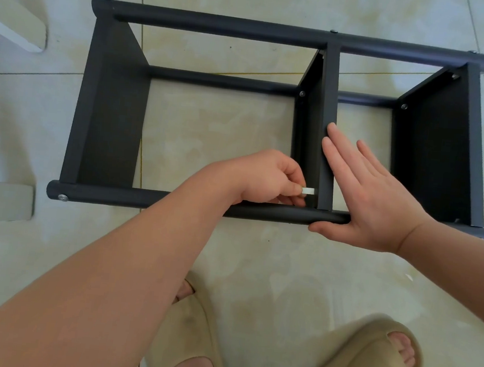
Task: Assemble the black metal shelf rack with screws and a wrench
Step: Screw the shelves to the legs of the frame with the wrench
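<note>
Mostly hidden, the wrench [396,199] sits pinched in the left hand [267,180].

One wide-angle camera, worn on the person's head, looks forward and steeply down at the tiled floor [257,258]. It is near the black rack [111,117], which fills the upper half, with the person's slippers [365,364] at the bottom edge.
</note>
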Demonstrator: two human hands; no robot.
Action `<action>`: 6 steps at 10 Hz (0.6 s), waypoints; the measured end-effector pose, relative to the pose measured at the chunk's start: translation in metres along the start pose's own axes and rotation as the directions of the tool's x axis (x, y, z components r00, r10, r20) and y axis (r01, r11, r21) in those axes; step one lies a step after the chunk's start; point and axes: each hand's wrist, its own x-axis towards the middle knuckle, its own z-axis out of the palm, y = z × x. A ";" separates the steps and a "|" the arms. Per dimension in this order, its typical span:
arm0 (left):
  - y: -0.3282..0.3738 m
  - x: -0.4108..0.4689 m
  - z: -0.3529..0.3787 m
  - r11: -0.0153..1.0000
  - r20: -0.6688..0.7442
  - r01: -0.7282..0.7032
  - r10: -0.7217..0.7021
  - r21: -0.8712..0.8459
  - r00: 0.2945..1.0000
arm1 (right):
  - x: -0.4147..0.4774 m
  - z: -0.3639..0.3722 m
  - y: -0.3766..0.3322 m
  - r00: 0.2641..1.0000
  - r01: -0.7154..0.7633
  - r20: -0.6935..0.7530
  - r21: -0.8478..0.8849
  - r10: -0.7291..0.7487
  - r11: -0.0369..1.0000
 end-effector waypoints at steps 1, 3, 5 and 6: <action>0.001 0.000 0.000 0.999 0.008 0.002 -0.002 0.039 1.000 | 0.000 0.000 0.000 1.000 -0.001 -0.002 0.000 0.001 1.000; 0.005 -0.003 0.001 0.985 -0.008 0.026 -0.026 0.169 1.000 | 0.000 -0.001 0.000 1.000 -0.003 0.006 -0.003 0.003 1.000; 0.007 -0.004 -0.003 0.974 -0.011 0.064 -0.063 0.218 0.998 | 0.000 -0.001 0.000 1.000 -0.003 0.002 0.006 0.003 1.000; 0.006 -0.004 -0.007 0.965 -0.040 0.065 -0.056 0.255 0.998 | 0.000 -0.001 0.000 1.000 -0.001 0.004 0.004 0.001 1.000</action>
